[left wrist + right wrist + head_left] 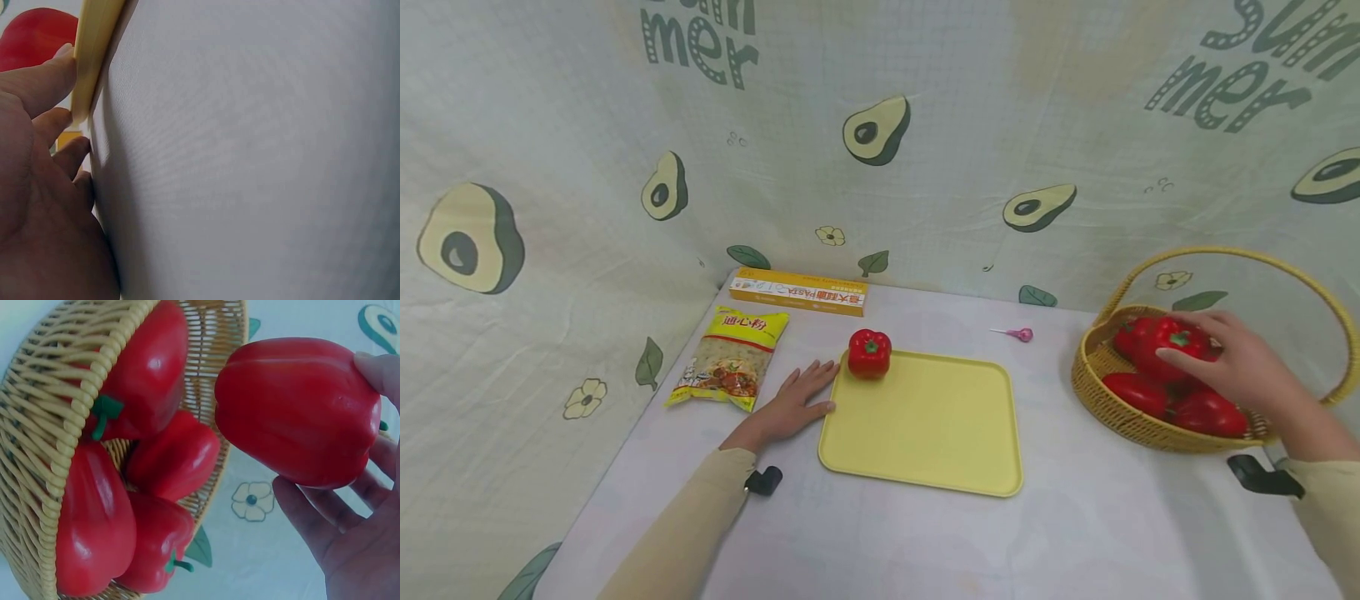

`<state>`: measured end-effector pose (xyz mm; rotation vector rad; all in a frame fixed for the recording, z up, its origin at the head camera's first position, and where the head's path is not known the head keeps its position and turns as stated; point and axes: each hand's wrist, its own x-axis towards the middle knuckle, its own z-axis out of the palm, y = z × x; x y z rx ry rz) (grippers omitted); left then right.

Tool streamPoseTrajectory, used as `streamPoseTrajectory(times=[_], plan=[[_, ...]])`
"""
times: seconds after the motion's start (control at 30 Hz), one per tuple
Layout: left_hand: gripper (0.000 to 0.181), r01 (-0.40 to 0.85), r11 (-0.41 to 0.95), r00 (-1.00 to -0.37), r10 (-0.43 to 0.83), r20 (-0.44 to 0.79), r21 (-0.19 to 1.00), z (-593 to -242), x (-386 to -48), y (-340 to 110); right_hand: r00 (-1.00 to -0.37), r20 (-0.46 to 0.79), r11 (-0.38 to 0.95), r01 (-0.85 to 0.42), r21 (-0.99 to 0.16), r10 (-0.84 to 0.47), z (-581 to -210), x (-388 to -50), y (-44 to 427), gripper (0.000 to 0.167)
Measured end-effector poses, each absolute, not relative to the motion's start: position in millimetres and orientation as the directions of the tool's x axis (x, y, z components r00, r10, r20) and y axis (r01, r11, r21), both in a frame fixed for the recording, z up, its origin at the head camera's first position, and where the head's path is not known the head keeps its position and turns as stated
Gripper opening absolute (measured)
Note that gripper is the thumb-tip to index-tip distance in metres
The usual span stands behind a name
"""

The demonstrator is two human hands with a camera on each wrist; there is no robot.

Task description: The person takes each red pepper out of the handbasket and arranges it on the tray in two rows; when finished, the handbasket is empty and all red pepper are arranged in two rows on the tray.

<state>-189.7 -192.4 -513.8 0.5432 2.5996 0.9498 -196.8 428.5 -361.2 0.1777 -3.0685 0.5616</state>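
- Whitish tabletop [925, 550] spans the bottom of our head view, with two cream sleeves [677, 533] reaching in from the near side and a black wrist mount [763, 481] at the left cuff.
- Next up we've got the left hand [795, 401], palm down, fingers pretty straight and a bit apart, not wrapped round anything. Thumb and fingertips touch the left edge of a yellow tray [925, 425].
- Over on the right, our right hand [1247, 362] is clamped on a red bell pepper [297, 409], thumb on one side, fingers curled under the other. From the head view we see it at the basket, overlapping the peppers in there; the right wrist view shows it apart from them.
- That woven basket [1108, 412] has a tall arched handle, and we count four more red peppers [94, 519] inside, green stems showing on two.
- Back on the tray, another pepper [869, 354] sits upright in the far left corner.
- Left of that we spot a yellow pasta bag [730, 367] lying flat.
- Between tray and basket, but further back: a pink lollipop [1022, 335].
- Furthest on the table, we see a yellow-and-white PASTA box [797, 292].
- Behind it all hangs our avocado-print backdrop [940, 175] with "summer" lettering.
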Motion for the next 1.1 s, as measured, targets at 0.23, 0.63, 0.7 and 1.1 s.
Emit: streamPoseTrajectory(times=[0.23,0.63,0.7,1.1], plan=[[0.072,0.238,0.705,-0.879,0.449,-0.161,0.668,-512.4,-188.7,-192.0,-0.992,0.013,0.923,-0.120,-0.366,-0.124,-358.4,-189.8,418.1,0.082],[0.072,0.233,0.701,-0.879,0.448,-0.162,0.675,-509.9,-187.8,-191.2,-0.986,0.056,0.907,-0.169,-0.387,-0.159,-358.1,-180.6,398.6,0.076],[0.072,0.233,0.699,-0.879,0.449,-0.162,0.676,-509.7,-187.8,-190.8,-0.984,0.068,0.906,-0.178,-0.384,-0.165,-359.8,-178.8,395.4,0.075],[0.072,0.239,0.705,-0.879,0.449,-0.160,0.668,-510.4,-187.5,-191.4,-0.977,0.098,0.883,-0.211,-0.419,-0.187,-369.1,-170.7,374.9,0.074]])
